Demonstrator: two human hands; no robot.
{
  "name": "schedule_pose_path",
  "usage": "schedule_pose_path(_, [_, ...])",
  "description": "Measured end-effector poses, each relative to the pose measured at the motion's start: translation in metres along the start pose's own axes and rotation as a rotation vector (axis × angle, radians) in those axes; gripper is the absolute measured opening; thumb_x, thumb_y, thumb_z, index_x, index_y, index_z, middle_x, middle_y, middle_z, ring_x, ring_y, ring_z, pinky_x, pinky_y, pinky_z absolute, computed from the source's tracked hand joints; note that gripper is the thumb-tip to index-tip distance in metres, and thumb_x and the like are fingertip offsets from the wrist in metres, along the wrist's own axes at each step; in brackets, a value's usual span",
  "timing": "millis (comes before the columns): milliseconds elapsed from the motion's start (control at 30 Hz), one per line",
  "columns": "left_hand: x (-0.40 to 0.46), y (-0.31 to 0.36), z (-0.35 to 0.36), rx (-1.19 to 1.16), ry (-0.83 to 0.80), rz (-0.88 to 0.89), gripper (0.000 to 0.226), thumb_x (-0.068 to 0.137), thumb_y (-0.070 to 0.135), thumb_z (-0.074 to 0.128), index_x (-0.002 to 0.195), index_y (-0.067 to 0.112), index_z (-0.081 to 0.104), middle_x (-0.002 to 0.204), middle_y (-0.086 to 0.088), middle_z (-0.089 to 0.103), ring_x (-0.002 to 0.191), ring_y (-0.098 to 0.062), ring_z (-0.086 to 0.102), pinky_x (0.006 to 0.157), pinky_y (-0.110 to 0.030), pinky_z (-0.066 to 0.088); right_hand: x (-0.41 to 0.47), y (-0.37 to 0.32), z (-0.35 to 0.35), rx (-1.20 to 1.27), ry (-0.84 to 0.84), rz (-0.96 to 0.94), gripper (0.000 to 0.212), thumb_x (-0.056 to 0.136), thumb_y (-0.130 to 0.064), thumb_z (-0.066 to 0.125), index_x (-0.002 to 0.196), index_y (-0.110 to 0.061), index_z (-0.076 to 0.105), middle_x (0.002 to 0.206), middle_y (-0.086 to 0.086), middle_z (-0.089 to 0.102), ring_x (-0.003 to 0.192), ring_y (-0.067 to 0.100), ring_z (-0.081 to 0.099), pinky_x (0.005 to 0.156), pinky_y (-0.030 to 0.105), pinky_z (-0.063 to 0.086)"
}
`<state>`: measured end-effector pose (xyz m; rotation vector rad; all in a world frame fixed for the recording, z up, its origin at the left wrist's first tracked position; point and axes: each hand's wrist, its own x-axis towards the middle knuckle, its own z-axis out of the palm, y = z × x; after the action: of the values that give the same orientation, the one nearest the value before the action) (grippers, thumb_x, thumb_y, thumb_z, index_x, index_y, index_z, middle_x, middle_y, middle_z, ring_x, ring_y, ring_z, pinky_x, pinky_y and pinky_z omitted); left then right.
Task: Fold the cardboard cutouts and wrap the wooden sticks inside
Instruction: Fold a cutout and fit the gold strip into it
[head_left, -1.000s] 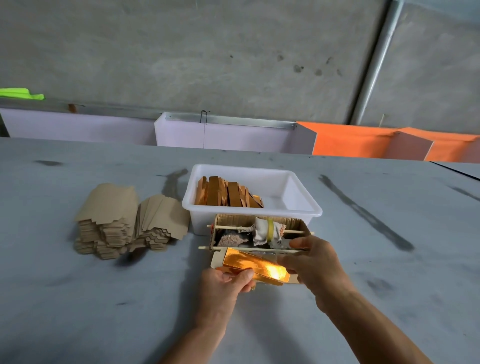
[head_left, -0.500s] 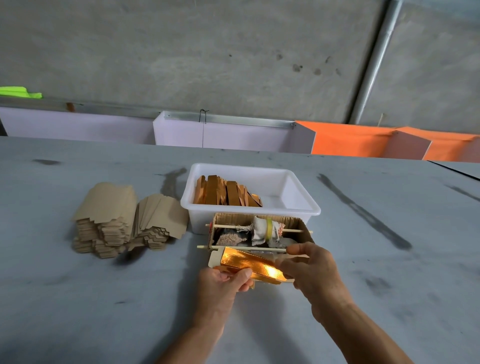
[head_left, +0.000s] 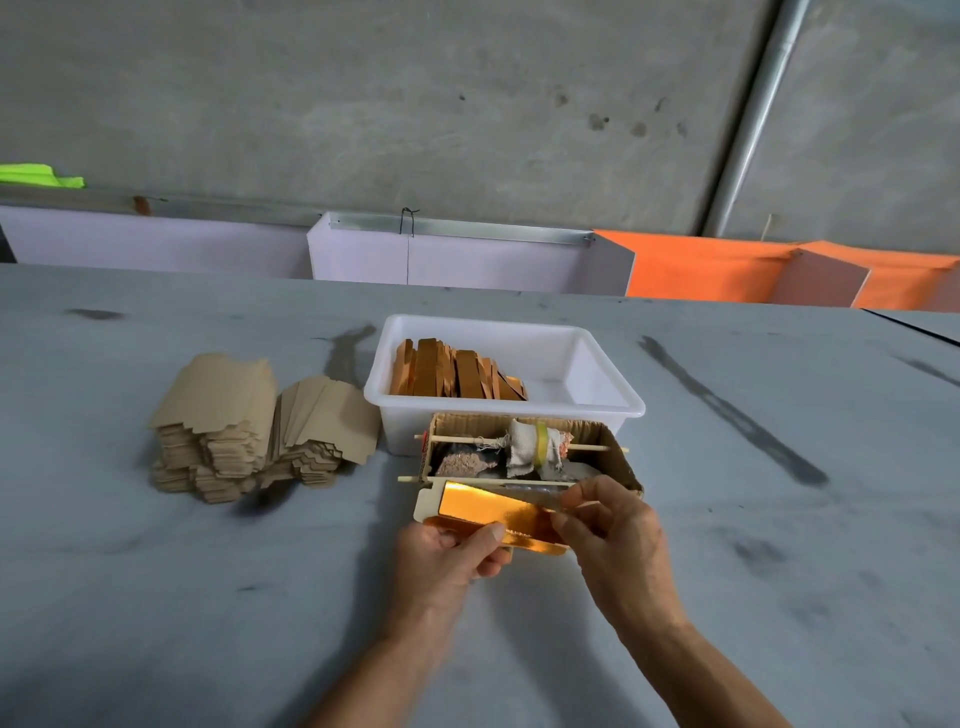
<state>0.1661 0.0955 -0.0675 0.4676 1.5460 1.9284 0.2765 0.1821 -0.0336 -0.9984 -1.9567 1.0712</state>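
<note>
Between the two hands sits a shiny gold cardboard cutout (head_left: 493, 512), partly folded and held just above the counter (head_left: 156, 597). The left hand (head_left: 447, 558) grips the near left end of it, with the thumb pressed on top of the gold side and the other fingers curled under. The right hand (head_left: 610, 530) pinches the far right end, thumb and first finger closed on the top edge, where something thin and see-through shows. I cannot tell if a stick is already inside the fold.

Just past the hands, and touching the far edge of the cutout, is a small brown cardboard box (head_left: 618, 457). Two thin wooden sticks (head_left: 452, 439) lie across it from side to side. One has a scrap of white cloth (head_left: 535, 447) with a yellow band wrapped round it. More dark and brown scraps lie in the box under the sticks.

Behind that box stands a white plastic tub (head_left: 613, 384). Folded gold pieces (head_left: 452, 371) lean in a row in its left half.

Off to the left of the left hand, well apart from it, lie two piles of flat brown cutouts (head_left: 234, 421). The piles lean against each other and the top sheets are slipping sideways.

Far past everything, a grey wall (head_left: 415, 104) rises behind pale purple boards (head_left: 467, 260) and orange boards (head_left: 701, 265).
</note>
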Motion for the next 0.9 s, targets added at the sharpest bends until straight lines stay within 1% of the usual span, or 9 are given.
schedule_pose_path(133, [0.000,0.001,-0.001,-0.022,0.007,-0.005,0.007,0.076,-0.003,0.071,0.075,0.002,0.066,0.062,-0.012,0.070,0.052,-0.017,0.066,0.051,-0.022,0.054,-0.001,0.005,0.002,-0.001,0.034,-0.066,0.027,0.085,0.000,0.064,0.077,-0.025,0.058,0.075,-0.005,0.068,0.070,0.004,0.065,0.053,0.008,0.047])
schedule_pose_path(333, [-0.001,0.000,-0.001,-0.040,-0.010,-0.018,0.007,0.077,-0.003,0.070,0.076,0.003,0.066,0.063,-0.013,0.070,0.054,-0.018,0.067,0.052,-0.024,0.055,0.002,0.009,0.001,-0.017,0.034,-0.097,0.029,0.085,0.003,0.063,0.075,-0.024,0.059,0.067,0.000,0.067,0.061,0.006,0.063,0.052,0.012,0.045])
schedule_pose_path(400, [-0.001,0.000,-0.002,-0.047,-0.015,-0.023,0.007,0.077,-0.003,0.070,0.077,0.003,0.067,0.065,-0.014,0.071,0.055,-0.020,0.067,0.052,-0.024,0.054,0.001,0.009,0.000,-0.008,0.032,-0.088,0.030,0.084,0.004,0.064,0.075,-0.025,0.059,0.067,0.001,0.067,0.063,0.010,0.064,0.054,0.012,0.046])
schedule_pose_path(467, [0.000,0.000,-0.001,-0.054,-0.019,-0.023,0.007,0.077,-0.003,0.069,0.078,0.003,0.067,0.067,-0.015,0.071,0.056,-0.021,0.068,0.050,-0.024,0.053,-0.002,0.009,-0.002,0.017,0.016,-0.062,0.026,0.084,0.003,0.065,0.079,-0.022,0.062,0.070,0.002,0.068,0.061,0.005,0.063,0.052,0.010,0.044])
schedule_pose_path(567, [-0.001,0.000,0.000,-0.098,-0.015,-0.043,0.005,0.077,-0.003,0.069,0.078,0.002,0.067,0.070,-0.017,0.071,0.058,-0.025,0.069,0.050,-0.025,0.054,-0.012,0.007,-0.008,0.226,-0.012,-0.004,0.016,0.084,0.001,0.066,0.085,-0.015,0.066,0.067,0.004,0.070,0.049,0.002,0.054,0.045,0.009,0.037])
schedule_pose_path(633, [-0.002,0.000,0.001,-0.144,-0.011,-0.063,0.003,0.077,-0.002,0.069,0.079,-0.001,0.067,0.073,-0.021,0.071,0.060,-0.027,0.069,0.052,-0.027,0.055,-0.022,0.004,-0.007,0.381,-0.030,0.033,0.017,0.083,0.002,0.066,0.082,-0.015,0.066,0.062,0.006,0.067,0.052,0.010,0.049,0.044,0.013,0.036])
schedule_pose_path(700, [-0.005,0.000,0.004,-0.185,-0.019,-0.076,0.002,0.079,-0.002,0.067,0.078,-0.004,0.066,0.074,-0.023,0.070,0.062,-0.028,0.070,0.053,-0.027,0.056,-0.032,0.000,-0.003,0.489,-0.057,0.052,0.019,0.081,0.008,0.065,0.080,-0.011,0.066,0.055,0.003,0.063,0.050,0.008,0.048,0.045,0.012,0.037])
schedule_pose_path(800, [-0.013,0.001,0.007,-0.194,-0.031,-0.053,0.007,0.080,-0.002,0.065,0.074,-0.002,0.068,0.072,-0.021,0.071,0.062,-0.027,0.070,0.053,-0.028,0.056,-0.040,-0.005,0.003,0.570,-0.092,0.070,0.014,0.079,0.013,0.064,0.081,-0.001,0.063,0.053,0.000,0.061,0.046,0.000,0.050,0.046,0.009,0.039])
schedule_pose_path(900, [-0.020,0.003,0.008,-0.173,-0.005,-0.004,0.016,0.080,-0.003,0.065,0.067,0.004,0.070,0.069,-0.018,0.071,0.059,-0.024,0.070,0.051,-0.027,0.056,-0.044,-0.007,0.004,0.613,-0.117,0.086,0.011,0.078,0.013,0.064,0.084,0.004,0.062,0.053,0.001,0.062,0.046,-0.001,0.052,0.045,0.009,0.039])
